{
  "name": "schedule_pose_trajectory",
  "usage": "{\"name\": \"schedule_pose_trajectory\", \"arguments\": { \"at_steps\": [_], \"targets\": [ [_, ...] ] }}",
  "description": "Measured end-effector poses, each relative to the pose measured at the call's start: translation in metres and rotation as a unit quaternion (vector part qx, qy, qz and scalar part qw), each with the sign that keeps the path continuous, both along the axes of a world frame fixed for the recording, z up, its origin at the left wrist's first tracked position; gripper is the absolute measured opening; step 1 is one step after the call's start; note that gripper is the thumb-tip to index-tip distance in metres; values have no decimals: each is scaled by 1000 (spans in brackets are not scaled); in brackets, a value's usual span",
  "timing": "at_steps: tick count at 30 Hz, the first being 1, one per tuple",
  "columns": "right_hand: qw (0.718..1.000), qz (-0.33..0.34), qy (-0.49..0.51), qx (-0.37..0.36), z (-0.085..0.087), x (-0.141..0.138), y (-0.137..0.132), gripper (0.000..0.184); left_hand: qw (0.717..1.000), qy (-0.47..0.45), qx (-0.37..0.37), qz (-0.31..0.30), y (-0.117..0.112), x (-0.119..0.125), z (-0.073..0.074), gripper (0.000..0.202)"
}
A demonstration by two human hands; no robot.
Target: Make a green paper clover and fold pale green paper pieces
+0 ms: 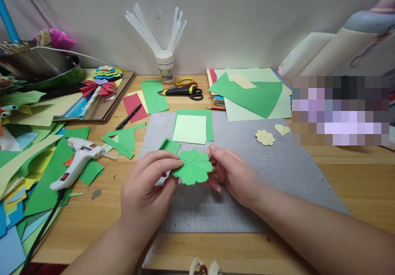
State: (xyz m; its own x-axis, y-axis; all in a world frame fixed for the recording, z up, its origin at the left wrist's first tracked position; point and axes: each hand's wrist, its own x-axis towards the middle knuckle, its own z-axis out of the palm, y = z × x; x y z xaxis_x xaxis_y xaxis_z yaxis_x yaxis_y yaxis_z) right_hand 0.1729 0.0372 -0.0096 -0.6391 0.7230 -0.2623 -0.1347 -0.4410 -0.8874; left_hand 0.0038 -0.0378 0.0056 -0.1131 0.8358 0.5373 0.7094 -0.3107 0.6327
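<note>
A green paper flower (194, 168) with scalloped petals and fold creases is held above the grey cutting mat (247, 209). My left hand (151, 184) pinches its left edge between thumb and fingers. At the flower's right edge, my right hand (231, 172) has its thumb and forefinger closed on a petal. Behind the hands, a pale green paper square (189, 129) lies on a darker green sheet (210, 123). A folded green scrap (170, 145) rests just beyond my left fingers. To the right lie a cream paper flower (264, 137) and a small cream heart-shaped piece (282, 129).
A white glue gun (75, 162) lies on green scraps at the left, its black cord trailing forward. Scissors and a yellow-black cutter (180, 90) lie near the wall beside a paper cup (166, 71) holding white sticks. Paper sheets (256, 98) are stacked at the back right.
</note>
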Motion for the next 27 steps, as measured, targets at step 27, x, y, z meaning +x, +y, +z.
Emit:
{"name": "schedule_pose_trajectory", "arguments": {
  "at_steps": [27],
  "targets": [
    [996,-78,-43,-1,0,-5,5,28,829,-464,-313,-1,17,0,-6,24]
  ]
}}
